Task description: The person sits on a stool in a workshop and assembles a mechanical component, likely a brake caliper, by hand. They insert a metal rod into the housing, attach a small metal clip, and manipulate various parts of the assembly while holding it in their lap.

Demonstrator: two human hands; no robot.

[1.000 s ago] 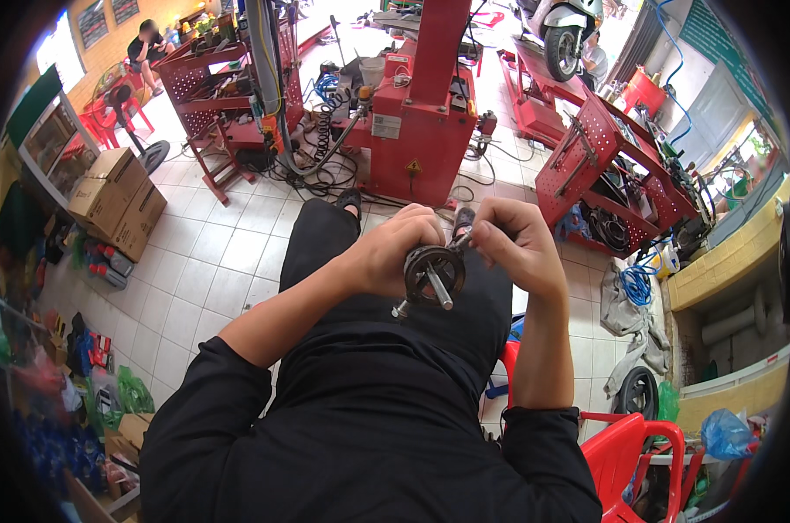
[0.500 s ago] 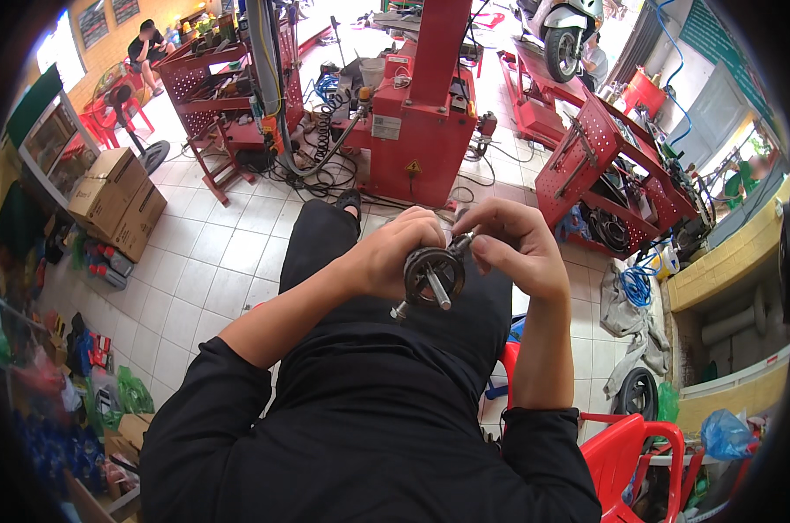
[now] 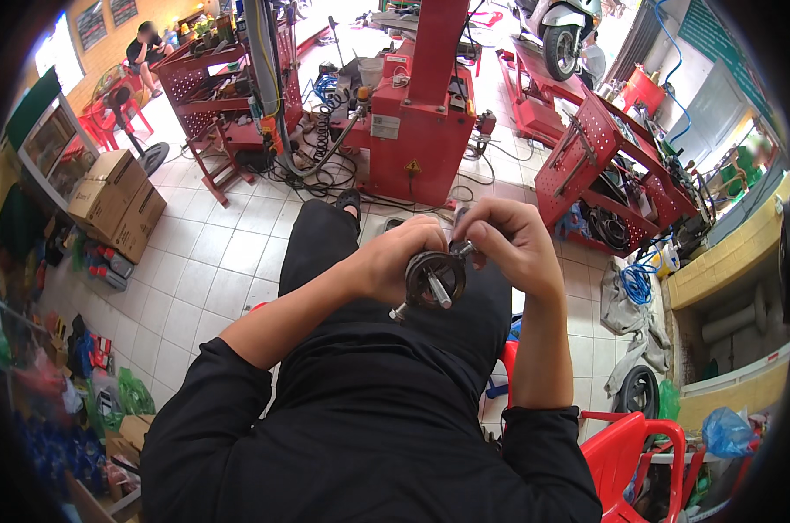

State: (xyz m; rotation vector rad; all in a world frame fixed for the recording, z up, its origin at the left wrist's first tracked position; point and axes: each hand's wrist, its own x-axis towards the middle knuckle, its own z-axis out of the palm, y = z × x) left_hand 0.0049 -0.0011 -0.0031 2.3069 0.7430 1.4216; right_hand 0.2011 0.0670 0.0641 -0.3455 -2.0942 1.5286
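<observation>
I sit with my legs in black trousers stretched out over the white tiled floor. My left hand (image 3: 397, 259) grips a round dark metal part (image 3: 433, 279) with a steel shaft through its centre, held above my lap. My right hand (image 3: 508, 241) pinches a small metal tool or piece (image 3: 461, 247) against the upper right edge of that round part. The tip of the small piece is hidden between my fingers.
A red machine (image 3: 421, 105) stands ahead with cables on the floor. A red tool cart (image 3: 617, 170) is to the right, another red rack (image 3: 212, 96) at left. Cardboard boxes (image 3: 116, 200) lie left. A red plastic chair (image 3: 635, 458) is at lower right. A person (image 3: 144, 54) sits far left.
My right hand has shifted slightly on the small piece at the round part's edge. My left hand keeps the part in about the same place.
</observation>
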